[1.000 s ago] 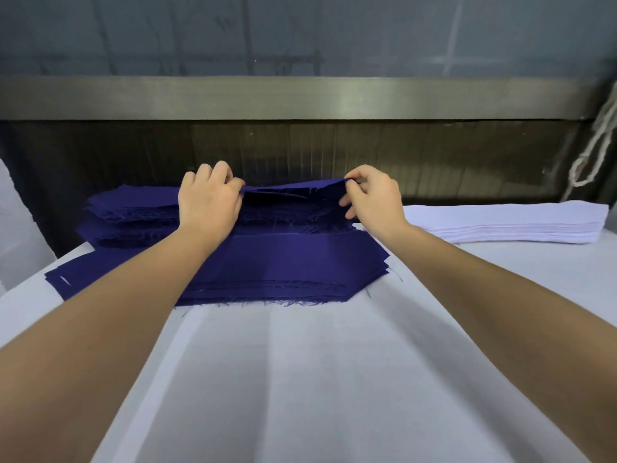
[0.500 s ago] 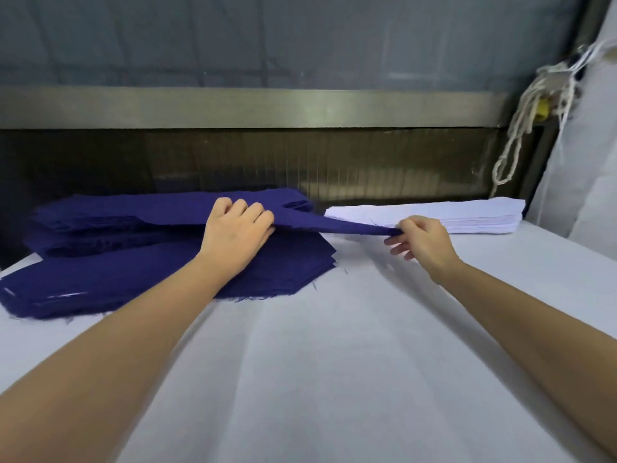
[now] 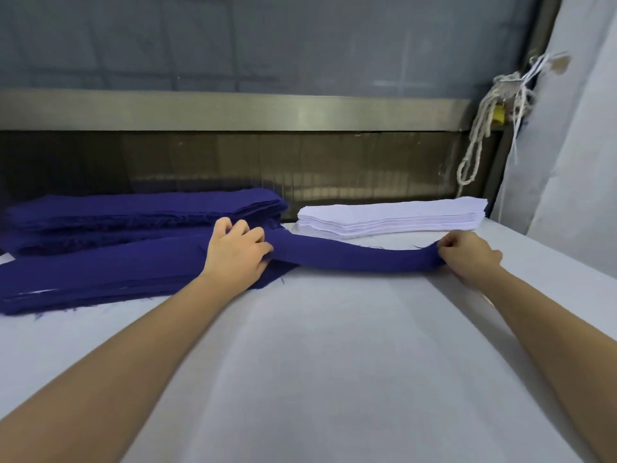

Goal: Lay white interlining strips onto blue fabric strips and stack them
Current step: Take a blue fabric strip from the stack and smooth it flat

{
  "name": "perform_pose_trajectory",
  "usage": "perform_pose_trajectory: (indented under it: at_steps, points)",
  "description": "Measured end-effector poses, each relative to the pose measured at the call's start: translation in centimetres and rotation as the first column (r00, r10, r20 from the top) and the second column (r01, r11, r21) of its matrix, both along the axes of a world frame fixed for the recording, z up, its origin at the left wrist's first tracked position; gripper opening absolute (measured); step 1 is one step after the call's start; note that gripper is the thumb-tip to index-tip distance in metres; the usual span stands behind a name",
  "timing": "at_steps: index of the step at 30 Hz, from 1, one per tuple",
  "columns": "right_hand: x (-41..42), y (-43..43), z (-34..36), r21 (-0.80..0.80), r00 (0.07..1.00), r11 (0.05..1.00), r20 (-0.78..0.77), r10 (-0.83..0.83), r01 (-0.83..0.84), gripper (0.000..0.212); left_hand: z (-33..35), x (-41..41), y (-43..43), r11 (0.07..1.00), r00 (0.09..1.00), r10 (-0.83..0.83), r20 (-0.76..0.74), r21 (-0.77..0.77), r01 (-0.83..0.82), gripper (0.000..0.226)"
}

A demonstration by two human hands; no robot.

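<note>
One blue fabric strip (image 3: 354,257) stretches between my two hands just above the white table, in front of the white pile. My left hand (image 3: 237,255) grips its left end over the blue piles. At its right end, my right hand (image 3: 465,250) pinches the strip. Stacked blue fabric strips (image 3: 110,269) lie at the left, with a taller blue pile (image 3: 143,208) behind them. A neat pile of white interlining strips (image 3: 390,215) sits at the back right.
The white-covered table (image 3: 334,362) spreads wide in front of me. A dark machine opening with a metal bar (image 3: 233,110) runs along the back. White cords (image 3: 484,128) hang at the right beside a pale cloth drape (image 3: 574,145).
My right hand has pulled one blue strip off the pile and carried its end far to the right. My left hand has stayed near the piles, holding the other end.
</note>
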State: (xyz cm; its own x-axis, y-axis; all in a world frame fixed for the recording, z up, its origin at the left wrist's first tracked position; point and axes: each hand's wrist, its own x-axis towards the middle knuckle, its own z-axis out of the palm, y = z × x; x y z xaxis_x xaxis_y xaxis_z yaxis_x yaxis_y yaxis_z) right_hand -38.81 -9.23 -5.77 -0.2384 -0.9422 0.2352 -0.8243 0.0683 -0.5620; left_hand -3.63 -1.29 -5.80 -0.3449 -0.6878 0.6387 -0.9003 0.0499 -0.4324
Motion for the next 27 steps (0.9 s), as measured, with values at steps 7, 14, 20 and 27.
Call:
perform_pose_trajectory:
  at_steps: [7, 14, 20, 27]
  points:
    - [-1.9, 0.1, -0.5, 0.084, 0.955, 0.984, -0.269, -0.128, 0.155, 0.017, -0.4, -1.3, 0.5, 0.992, 0.991, -0.111, 0.069, -0.049, 0.114, 0.011]
    - [-0.7, 0.1, -0.9, -0.034, 0.901, 0.999, -0.434, -0.021, 0.007, 0.031, -0.8, -2.2, 0.9, 0.963, 0.957, -0.27, 0.109, 0.048, 0.267, 0.008]
    - [0.0, 0.1, -1.4, 0.007, 0.917, 0.991, -0.378, 0.129, -0.136, 0.028, -0.7, -2.1, 1.5, 0.922, 0.943, -0.328, -0.047, 0.199, 0.331, 0.056]
    - [-0.5, 0.0, -1.4, 0.041, 0.918, 0.997, -0.39, 0.07, -0.058, 0.03, -0.6, -2.0, 1.4, 0.855, 0.944, -0.296, -0.147, 0.399, 0.33, 0.08]
